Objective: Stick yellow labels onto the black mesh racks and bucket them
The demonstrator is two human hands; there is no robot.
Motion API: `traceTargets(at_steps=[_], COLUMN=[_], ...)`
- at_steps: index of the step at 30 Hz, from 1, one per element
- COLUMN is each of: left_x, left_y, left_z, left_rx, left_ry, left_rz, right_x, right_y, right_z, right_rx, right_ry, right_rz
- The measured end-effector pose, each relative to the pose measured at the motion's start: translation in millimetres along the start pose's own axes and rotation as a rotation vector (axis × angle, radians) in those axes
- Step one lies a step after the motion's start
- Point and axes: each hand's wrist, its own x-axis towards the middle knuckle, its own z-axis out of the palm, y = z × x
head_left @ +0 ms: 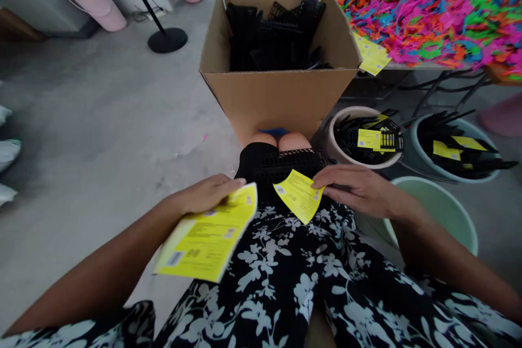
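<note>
My left hand (pixel 209 193) is closed on a stack of yellow printed sheets (pixel 204 244), which slants down toward my left thigh. Between the thumb and fingers of my right hand (pixel 361 189) is a single yellow label (pixel 300 196) with small print and a barcode. It hovers over my lap, its edge curling slightly. A black plastic lattice piece (pixel 281 160) lies across my lap beyond the label. Its full shape is hard to make out against the dark cloth.
Ahead stands a cardboard box (pixel 281 95) of black plastic pieces. On my right are a pale bucket (pixel 328 138) and a blue-grey bucket (pixel 416 144) with black pieces and yellow labels, plus a green bucket (pixel 436 209). Colourful plastic pieces (pixel 424 5) cover a table.
</note>
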Motion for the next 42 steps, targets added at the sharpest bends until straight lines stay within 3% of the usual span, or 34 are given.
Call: traceTargets(at_steps=[3,6,9,17,22,34,42], left_x=[9,11,12,16,16,28,33], left_y=[17,24,23,1,-4,-4,4], left_z=[15,18,18,24,27,34,37], left_rx=[0.042,0.143,0.202,0.280,0.309,0.456,0.592], left_ry=[-0.121,-0.069,-0.030,0.017,0.051,0.057,0.062], left_rz=[0.059,0.248,0.334,0.314,0.359,0.395,0.344], right_x=[9,16,22,36,43,47,46], right_y=[3,8,13,26,31,44,45], right_z=[1,1,2,25,36,42,44], right_rx=[-0.009,0.019,0.083,-0.077,-0.194,-0.265,-0.489], right_ry=[-0.122,-0.156,-0.146,-0.025,-0.018,-0.077,-0.143], right_rz=[-0.014,-0.026,-0.084,-0.224,-0.290,-0.265,-0.249])
